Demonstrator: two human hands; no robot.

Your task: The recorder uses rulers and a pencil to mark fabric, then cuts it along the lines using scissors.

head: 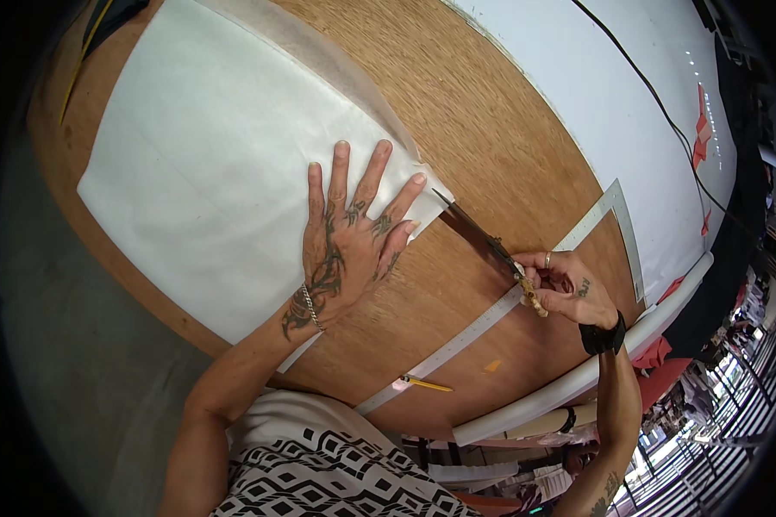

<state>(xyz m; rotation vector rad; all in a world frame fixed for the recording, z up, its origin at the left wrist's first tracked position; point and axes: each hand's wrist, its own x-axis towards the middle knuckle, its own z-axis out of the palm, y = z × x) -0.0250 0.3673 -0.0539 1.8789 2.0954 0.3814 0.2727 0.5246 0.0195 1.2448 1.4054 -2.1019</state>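
A large white sheet of fabric or paper lies over a wooden table, and a thinner, see-through layer shows past its far edge. My left hand rests palm down on the sheet near its right corner, fingers spread, holding nothing. In my right hand is a pair of scissors with wrapped handles. Their blades point up and left, and the tips lie over the sheet's right corner. Whether the blades are cutting into the material I cannot tell.
A metal L-square ruler lies under my right hand. Near it are a yellow pencil and an orange scrap. A white roll lies along the right edge. A black cable crosses the white surface beyond.
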